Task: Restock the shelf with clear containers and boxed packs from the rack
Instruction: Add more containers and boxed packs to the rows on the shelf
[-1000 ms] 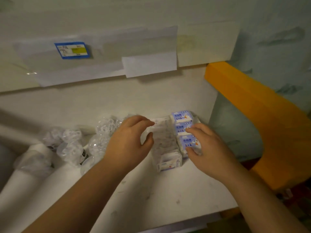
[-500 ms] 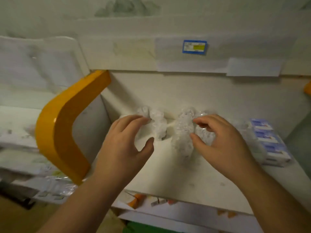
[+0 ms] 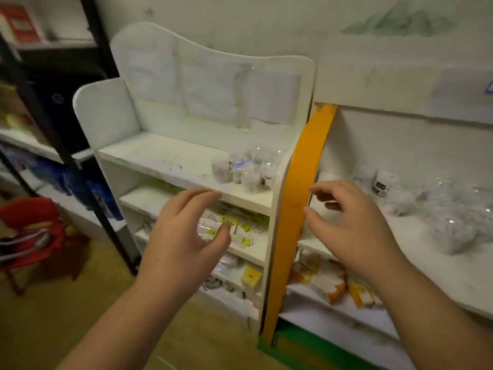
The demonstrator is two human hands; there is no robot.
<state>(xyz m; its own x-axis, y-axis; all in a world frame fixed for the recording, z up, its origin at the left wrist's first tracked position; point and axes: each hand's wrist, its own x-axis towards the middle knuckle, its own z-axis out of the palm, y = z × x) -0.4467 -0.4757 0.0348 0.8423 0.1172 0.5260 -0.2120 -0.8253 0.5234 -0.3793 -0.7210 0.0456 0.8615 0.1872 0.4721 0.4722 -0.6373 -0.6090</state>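
Both hands hover empty in front of two white shelf units. My left hand [image 3: 184,233] has loosely spread fingers before the left white rack [image 3: 160,156], just below its top board. My right hand [image 3: 352,225] is relaxed and slightly curled, holding nothing, beside the orange side panel [image 3: 304,198]. Several clear containers [image 3: 248,169] stand at the right end of the rack's top board. More clear containers [image 3: 450,217] lie on the right shelf [image 3: 432,271]. Boxed packs with yellow labels [image 3: 240,228] fill the rack's second level.
A black metal rack [image 3: 53,124] stands at far left with blue packages on it. A red chair [image 3: 32,231] sits on the floor at left. Orange-and-white packs [image 3: 328,279] lie on the right unit's lower level. The left half of the rack's top board is bare.
The view has swung left, from the right shelf with blue boxed packs to the white rack. Both hands have let go of the packs and containers and now hang in the air, empty.
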